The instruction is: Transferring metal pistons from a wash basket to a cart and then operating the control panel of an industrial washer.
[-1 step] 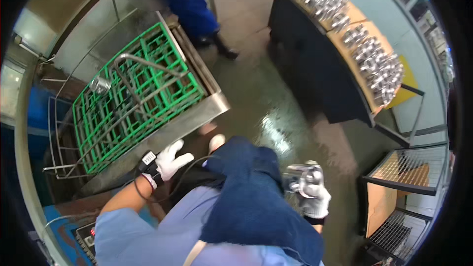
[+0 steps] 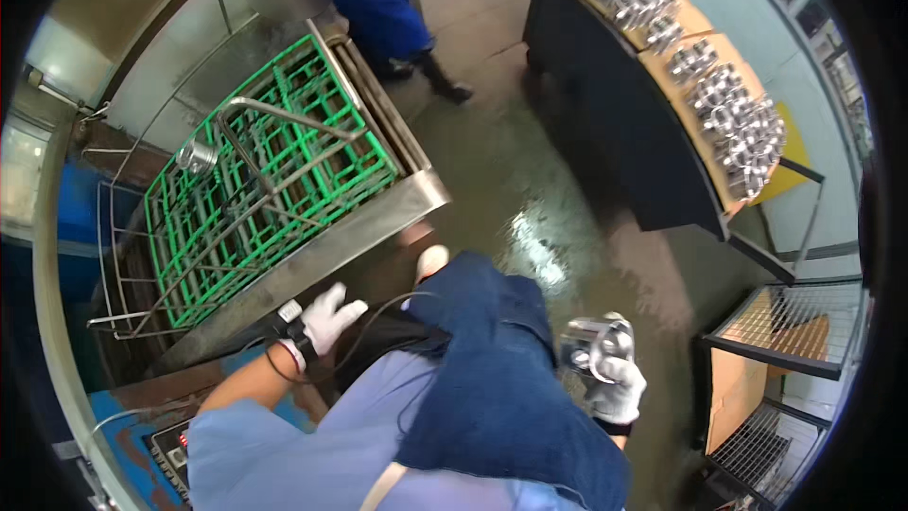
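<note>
Your right hand (image 2: 617, 390) grips a shiny cylindrical metal part (image 2: 599, 348), not yet put down, beside your apron (image 2: 492, 388); your left hand (image 2: 331, 318) is open, nothing seen in it. One similar part (image 2: 197, 157) rests on the green wire rack (image 2: 354, 105); many metal pieces (image 2: 733, 128) stand on the table (image 2: 605, 104).

One aproned person (image 2: 501, 397) and one co-worker (image 2: 378, 5) in blue make two people on a workshop floor, with one gloved left hand (image 2: 326, 320) and one gloved right hand (image 2: 619, 390) in the foreground. At least one shiny metal part (image 2: 581, 344) is at the right hand, and one metal cylinder (image 2: 197, 157) sits on one green grid (image 2: 338, 76). One long dark table (image 2: 605, 104) bears dozens of metal pieces (image 2: 728, 114), too crowded for an exact count, near two wire shelves (image 2: 785, 322) and one yellow panel (image 2: 793, 151).
</note>
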{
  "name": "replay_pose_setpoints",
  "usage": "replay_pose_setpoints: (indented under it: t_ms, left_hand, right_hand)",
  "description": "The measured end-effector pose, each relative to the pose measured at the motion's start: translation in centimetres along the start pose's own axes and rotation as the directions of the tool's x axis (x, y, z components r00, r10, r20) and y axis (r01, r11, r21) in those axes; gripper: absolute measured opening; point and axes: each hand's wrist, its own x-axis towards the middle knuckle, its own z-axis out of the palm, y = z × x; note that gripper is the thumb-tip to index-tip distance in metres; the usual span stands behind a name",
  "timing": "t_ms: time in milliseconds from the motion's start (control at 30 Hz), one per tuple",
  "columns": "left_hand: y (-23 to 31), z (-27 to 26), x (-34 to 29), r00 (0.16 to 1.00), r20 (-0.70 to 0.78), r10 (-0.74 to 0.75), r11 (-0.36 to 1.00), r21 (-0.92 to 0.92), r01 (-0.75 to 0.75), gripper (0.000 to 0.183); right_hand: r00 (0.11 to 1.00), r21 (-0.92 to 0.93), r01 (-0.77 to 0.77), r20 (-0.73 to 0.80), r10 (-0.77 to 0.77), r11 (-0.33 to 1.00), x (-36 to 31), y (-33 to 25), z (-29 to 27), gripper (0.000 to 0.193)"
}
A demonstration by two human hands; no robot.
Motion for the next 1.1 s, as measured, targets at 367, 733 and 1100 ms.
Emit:
replay_pose_setpoints:
  t_ms: [367,733,1100]
  left_hand:
    - [5.0,7.3,2.0,0.757,0.634,-0.157,0.377,-0.67,0.639,0.06]
    - [19.0,1.9,12.9,0.694,0.696,-0.185,0.12,-0.685,0.719,0.088]
    - [31.7,2.7,20.7,0.722,0.671,-0.169,0.399,-0.623,0.673,0.1]
  right_hand:
    - [0.909,0.026,-0.032,-0.414,0.04,0.999,3.8,-3.3,-5.8,0.074]
    - [0.959,-0.097,-0.067,-0.281,0.037,0.993,18.0,-16.0,-4.5,0.064]
    - [0.946,0.006,0.03,-0.323,-0.026,1.0,24.3,-24.0,-9.7,0.072]
